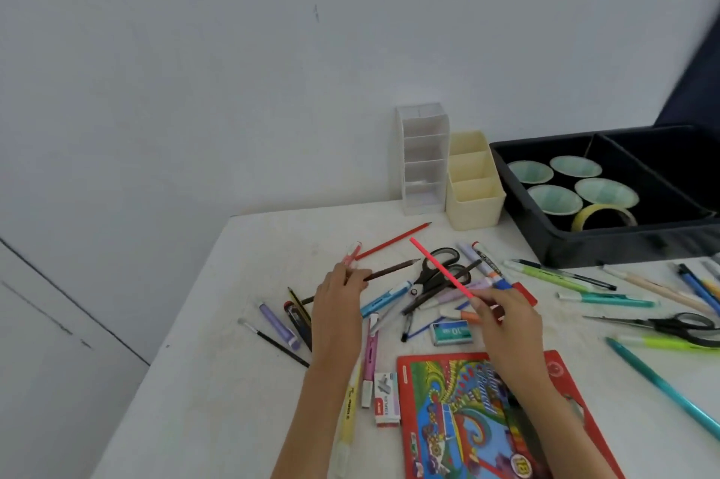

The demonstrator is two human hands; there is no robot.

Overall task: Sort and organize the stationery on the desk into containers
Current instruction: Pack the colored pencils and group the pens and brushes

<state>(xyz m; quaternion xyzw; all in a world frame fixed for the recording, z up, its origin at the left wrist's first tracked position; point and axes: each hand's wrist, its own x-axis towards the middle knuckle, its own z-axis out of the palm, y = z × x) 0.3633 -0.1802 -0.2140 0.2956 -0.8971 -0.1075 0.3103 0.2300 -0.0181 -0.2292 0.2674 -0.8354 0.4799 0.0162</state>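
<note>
While your left hand (338, 297) curls round a brown pencil (393, 269) and your right hand (506, 324) pinches a pink pencil (440, 268) above the desk (253, 264), the cream organizer (473, 186) looks empty, so nearly everything's left to sort.

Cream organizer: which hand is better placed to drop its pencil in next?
Right. The right hand pinches the pink pencil, raised and nearer the cream organizer; the left hand grips a brown pencil farther left.
</note>
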